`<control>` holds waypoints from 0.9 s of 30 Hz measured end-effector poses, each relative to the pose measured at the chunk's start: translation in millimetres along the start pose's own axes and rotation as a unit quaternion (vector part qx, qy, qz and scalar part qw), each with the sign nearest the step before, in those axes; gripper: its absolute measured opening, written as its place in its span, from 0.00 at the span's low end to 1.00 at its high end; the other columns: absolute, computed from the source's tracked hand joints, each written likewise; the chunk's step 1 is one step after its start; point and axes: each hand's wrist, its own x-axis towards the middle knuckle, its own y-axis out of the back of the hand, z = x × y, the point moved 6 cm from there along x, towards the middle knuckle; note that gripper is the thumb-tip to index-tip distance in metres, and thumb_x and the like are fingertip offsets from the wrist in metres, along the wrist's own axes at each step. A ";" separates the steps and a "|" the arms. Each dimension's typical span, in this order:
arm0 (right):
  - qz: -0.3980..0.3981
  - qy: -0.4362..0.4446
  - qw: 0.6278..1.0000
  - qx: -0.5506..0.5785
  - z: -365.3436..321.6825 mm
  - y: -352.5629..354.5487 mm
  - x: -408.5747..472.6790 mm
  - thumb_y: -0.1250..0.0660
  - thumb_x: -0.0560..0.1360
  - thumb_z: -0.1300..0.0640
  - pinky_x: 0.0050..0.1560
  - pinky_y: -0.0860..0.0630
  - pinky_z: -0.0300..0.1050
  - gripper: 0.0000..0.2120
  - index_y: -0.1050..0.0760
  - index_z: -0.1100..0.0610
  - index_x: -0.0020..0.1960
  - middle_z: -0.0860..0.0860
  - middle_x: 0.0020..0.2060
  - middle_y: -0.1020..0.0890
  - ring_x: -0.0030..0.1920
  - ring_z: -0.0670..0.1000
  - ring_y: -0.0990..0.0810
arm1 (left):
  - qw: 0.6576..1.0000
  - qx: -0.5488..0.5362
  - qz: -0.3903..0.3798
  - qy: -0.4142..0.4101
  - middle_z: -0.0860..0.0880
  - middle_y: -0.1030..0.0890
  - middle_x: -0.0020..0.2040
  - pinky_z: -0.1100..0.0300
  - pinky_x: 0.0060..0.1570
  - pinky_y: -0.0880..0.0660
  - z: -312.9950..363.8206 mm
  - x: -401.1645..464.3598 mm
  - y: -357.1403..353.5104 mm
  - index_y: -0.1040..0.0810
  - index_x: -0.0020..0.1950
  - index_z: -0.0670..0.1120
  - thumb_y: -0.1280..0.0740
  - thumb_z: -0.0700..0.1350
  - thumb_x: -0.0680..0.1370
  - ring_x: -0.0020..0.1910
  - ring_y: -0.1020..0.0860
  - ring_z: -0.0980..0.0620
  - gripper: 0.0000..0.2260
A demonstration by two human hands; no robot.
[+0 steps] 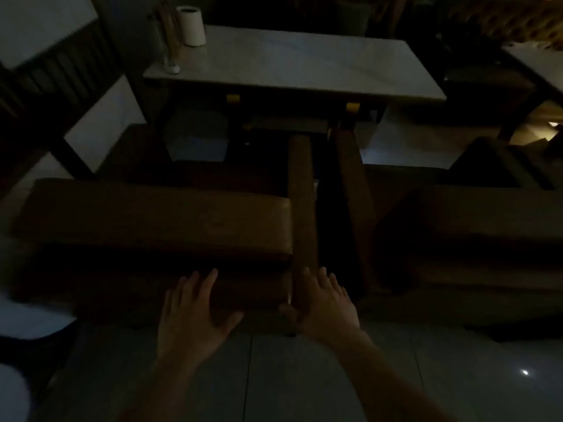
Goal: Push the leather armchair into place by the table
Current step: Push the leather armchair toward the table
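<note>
The room is dim. A brown leather armchair [152, 220] stands with its back towards me, in front of a pale marble-topped table [292, 65]. My left hand [195, 312] lies flat with spread fingers on the rear of the chair's backrest. At the rear end of the chair's right wooden armrest [300, 190], my right hand [326, 303] rests with its thumb hooked around the left side of the post. The seat is hidden by the backrest.
A second brown armchair [475, 226] stands close on the right, its armrest [353, 184] a narrow gap from mine. On the table's far left corner are a white cylinder [191, 25] and a clear holder [166, 38]. Pale tiled floor [304, 376] lies under me.
</note>
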 end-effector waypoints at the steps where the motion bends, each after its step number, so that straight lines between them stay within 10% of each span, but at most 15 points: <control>1: -0.004 -0.009 1.000 0.011 -2.3 -7.4 2.7 0.44 0.67 0.20 0.78 0.49 0.59 0.52 0.58 0.45 0.81 0.53 0.82 0.54 0.81 0.58 0.55 | 1.000 0.007 -0.009 -0.008 0.48 0.53 0.81 0.43 0.77 0.54 -6.6 4.1 -3.9 0.58 0.79 0.60 0.47 0.79 0.67 0.79 0.56 0.46 0.47; 13: -0.001 -0.063 0.998 0.005 -39.9 -74.2 26.8 0.33 0.79 0.58 0.69 0.29 0.54 0.44 0.61 0.55 0.81 0.62 0.80 0.47 0.71 0.61 0.29 | 0.994 0.013 0.049 -0.094 0.47 0.38 0.78 0.43 0.72 0.38 -31.1 36.5 -46.6 0.39 0.78 0.56 0.30 0.62 0.73 0.76 0.42 0.41 0.36; 27: 0.060 -0.033 0.997 -0.025 -36.4 -76.6 38.0 0.37 0.81 0.48 0.61 0.24 0.51 0.34 0.49 0.58 0.80 0.59 0.76 0.36 0.63 0.59 0.22 | 0.996 0.032 0.037 -0.076 0.49 0.34 0.75 0.41 0.49 0.23 -31.7 55.1 -62.4 0.36 0.76 0.56 0.30 0.57 0.75 0.73 0.41 0.40 0.32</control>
